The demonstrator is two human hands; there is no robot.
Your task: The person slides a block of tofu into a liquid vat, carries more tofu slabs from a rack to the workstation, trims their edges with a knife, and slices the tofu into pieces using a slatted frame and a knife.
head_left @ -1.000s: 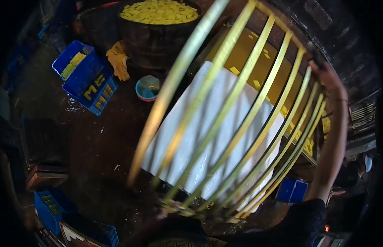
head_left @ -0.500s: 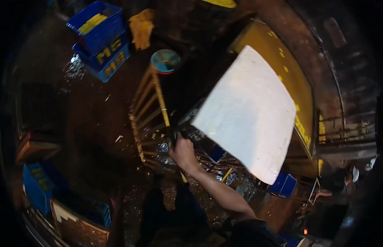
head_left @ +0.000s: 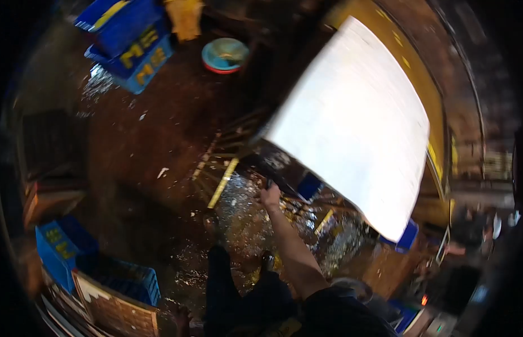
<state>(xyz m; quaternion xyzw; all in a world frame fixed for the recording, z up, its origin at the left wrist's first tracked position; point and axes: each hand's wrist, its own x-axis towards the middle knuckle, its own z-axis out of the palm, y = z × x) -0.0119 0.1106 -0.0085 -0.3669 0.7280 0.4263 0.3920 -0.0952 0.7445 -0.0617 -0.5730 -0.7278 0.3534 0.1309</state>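
Note:
My right hand point(head_left: 270, 196) reaches down below the near edge of a large white board point(head_left: 357, 123). Its fingers are blurred against the dark space there, and whether they grip anything is unclear. Just left of it, a yellow slatted rack point(head_left: 223, 183) stands low, partly hidden under the board. At the bottom, my left hand point(head_left: 182, 315) hangs dim and blurred beside my legs, its fingers unreadable. The board lies over one side of a vat of yellow liquid point(head_left: 435, 95) with small yellow pieces in it.
Stacked blue crates point(head_left: 129, 53) and a teal basin point(head_left: 225, 55) are at the upper left. More blue crates point(head_left: 60, 247) and a wooden-framed panel point(head_left: 112, 306) occupy the lower left. The floor point(head_left: 143, 151) looks wet. Part of another person's arm point(head_left: 455, 249) shows at the right.
The slatted rack, earlier raised across the view, has gone down to floor level beside and under the board. My right hand has moved from the rack's upper right side to below the board.

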